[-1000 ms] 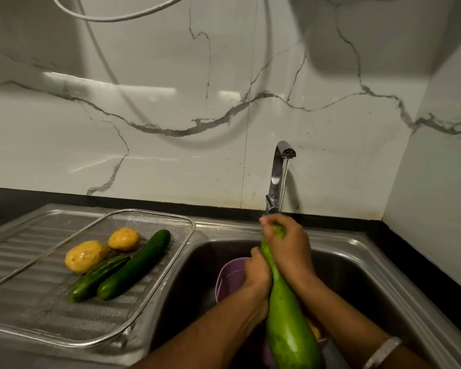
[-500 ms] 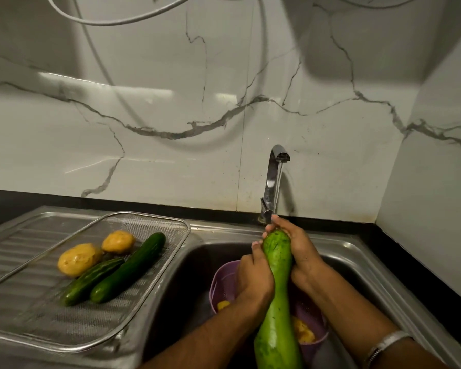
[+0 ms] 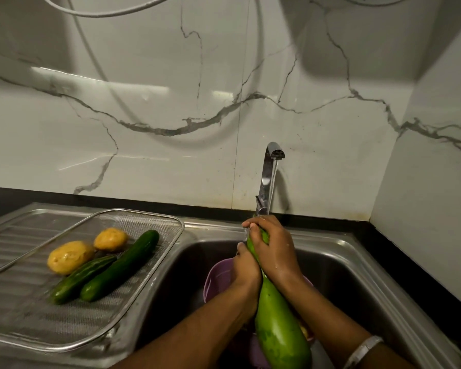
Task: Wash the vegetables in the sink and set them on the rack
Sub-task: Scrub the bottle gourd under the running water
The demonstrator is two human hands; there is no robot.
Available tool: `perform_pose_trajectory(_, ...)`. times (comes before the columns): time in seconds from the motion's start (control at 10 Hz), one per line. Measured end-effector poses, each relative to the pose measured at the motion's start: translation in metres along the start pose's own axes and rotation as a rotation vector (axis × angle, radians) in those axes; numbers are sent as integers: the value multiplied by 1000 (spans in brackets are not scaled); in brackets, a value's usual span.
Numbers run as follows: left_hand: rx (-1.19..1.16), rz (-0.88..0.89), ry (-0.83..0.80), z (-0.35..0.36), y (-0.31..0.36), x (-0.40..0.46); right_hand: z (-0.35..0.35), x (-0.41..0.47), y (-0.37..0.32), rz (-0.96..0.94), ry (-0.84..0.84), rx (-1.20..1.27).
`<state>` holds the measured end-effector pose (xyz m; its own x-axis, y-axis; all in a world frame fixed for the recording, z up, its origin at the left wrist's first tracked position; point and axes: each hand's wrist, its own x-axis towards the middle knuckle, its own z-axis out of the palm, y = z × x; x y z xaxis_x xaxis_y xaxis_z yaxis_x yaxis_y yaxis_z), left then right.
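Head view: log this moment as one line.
step: washing gourd under tap | left hand: grips gourd | right hand: grips gourd top | rack: two potatoes, two cucumbers

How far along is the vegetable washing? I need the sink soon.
Done: two potatoes and two cucumbers lie on the mesh rack beside the sink. In hand: both hands, left and right, grip a long green gourd under the running tap. Left: the gourd must go to the rack, and something yellow shows in the purple basket below, so likely more remains.
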<state>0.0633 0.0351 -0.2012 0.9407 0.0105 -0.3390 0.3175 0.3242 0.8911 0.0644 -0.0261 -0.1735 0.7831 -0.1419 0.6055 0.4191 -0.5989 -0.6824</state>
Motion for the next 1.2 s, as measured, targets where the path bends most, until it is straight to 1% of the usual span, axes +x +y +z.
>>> perform_pose_trajectory(0.1, 141, 96, 62, 4, -1, 0, -6, 4, -5, 37, 70, 123)
perform_pose_trajectory(0.2, 231, 187, 107, 5, 10, -16, -9, 11, -8, 177, 107, 319)
perform_pose_trajectory(0.3, 252, 221, 124, 4, 12, -20, -12, 16, -12, 389, 120, 577)
perform_pose_trajectory(0.4, 234, 232, 117, 4, 16, -22, -12, 19, -14, 474, 133, 635)
perform_pose_trajectory(0.6, 115, 229, 71, 4, 21, -13, -9, 19, -18, 327, 93, 484)
perform_pose_trajectory(0.7, 76, 221, 33, 5, 24, -15, -11, 12, -14, 285, 95, 383)
perform_pose_trajectory(0.8, 4, 227, -39, 6, 30, -17, -10, 1, -19, 288, 26, 266)
perform_pose_trajectory(0.9, -19, 287, -98, 4, 34, -15, -6, -13, -15, 389, -35, 218)
perform_pose_trajectory(1.0, 41, 418, -126, 5, 31, -10, -4, -24, -2, 625, -49, 235)
perform_pose_trajectory(1.1, 171, 456, -147, 11, 19, -7, 0, -31, 9, 757, 7, 189)
perform_pose_trajectory(1.2, 368, 476, -123, 23, 6, -17, -1, -36, 21, 660, 41, 178)
